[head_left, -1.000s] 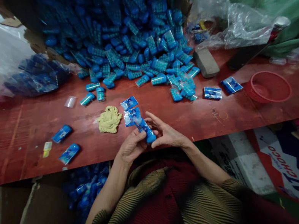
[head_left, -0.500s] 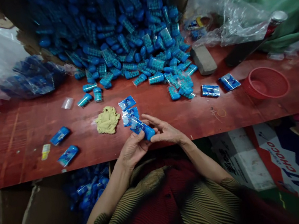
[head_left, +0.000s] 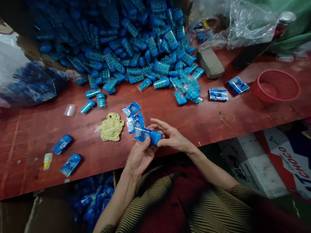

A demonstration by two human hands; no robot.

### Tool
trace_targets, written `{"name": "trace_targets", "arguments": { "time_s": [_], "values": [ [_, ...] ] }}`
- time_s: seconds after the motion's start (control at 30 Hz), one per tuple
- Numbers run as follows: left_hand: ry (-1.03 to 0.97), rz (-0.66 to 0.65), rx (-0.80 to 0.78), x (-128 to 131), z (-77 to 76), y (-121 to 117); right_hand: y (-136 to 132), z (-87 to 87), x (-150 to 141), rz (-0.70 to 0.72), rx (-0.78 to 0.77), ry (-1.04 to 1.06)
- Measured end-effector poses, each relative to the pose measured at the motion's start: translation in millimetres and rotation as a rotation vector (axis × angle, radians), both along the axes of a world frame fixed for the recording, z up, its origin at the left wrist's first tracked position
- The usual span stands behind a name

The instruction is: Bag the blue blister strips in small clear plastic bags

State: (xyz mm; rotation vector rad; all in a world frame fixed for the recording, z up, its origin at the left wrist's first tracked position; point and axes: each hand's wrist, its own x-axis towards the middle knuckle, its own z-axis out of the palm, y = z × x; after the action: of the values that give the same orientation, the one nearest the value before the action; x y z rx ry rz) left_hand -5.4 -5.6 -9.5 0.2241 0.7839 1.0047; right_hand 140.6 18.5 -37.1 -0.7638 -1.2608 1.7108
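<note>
My left hand (head_left: 140,153) grips a small blue-capped bottle (head_left: 155,137), its thumb pressed on the near side. A printed blue plastic sleeve (head_left: 140,134) lies around or over the bottle's left end; how far it reaches is unclear. At the rounded cap end, the thumb and curled fingers of my right hand (head_left: 174,137) touch the bottle, while the index finger stays stretched out. Just beyond the bottle are flat printed sleeves (head_left: 131,108). A crumpled yellowish cloth or glove (head_left: 111,127) rests to their left.
Blue bottles with beads (head_left: 133,56) spill from a carton at the back. Sleeved bottles (head_left: 71,164) lie at left. On the right are sleeve stacks (head_left: 218,95), a grey block (head_left: 211,62), a red basket (head_left: 278,86) and a dark bottle-shaped object (head_left: 265,42).
The bottle and its sleeve have turned slightly in my fingers, now closer to level. Both hands remain in nearly the same place; the whole view has shifted a little.
</note>
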Motion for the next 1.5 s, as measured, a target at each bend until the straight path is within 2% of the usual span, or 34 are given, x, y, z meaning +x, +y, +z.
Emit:
{"name": "trace_targets", "arguments": {
  "time_s": [0.37, 0.8, 1.07, 1.27, 1.5],
  "values": [
    [0.021, 0.030, 0.007, 2, -1.7, -2, 5, 1.4, -2, 0.098, 0.027, 0.062],
    [0.071, 0.030, 0.014, 2, 5.3, -1, 6, -2.2, -1, 0.175, -0.116, 0.135],
    [0.129, 0.097, -0.001, 7, 4.1, 1, 5, -8.5, -5, 0.147, -0.175, 0.155],
    [0.117, 0.057, -0.008, 4, 7.9, 1, 5, -7.9, -2, 0.144, -0.167, 0.152],
    [0.158, 0.108, 0.015, 9, 5.2, -1, 1, -11.7, -9, 0.156, -0.207, 0.204]
  ]
}}
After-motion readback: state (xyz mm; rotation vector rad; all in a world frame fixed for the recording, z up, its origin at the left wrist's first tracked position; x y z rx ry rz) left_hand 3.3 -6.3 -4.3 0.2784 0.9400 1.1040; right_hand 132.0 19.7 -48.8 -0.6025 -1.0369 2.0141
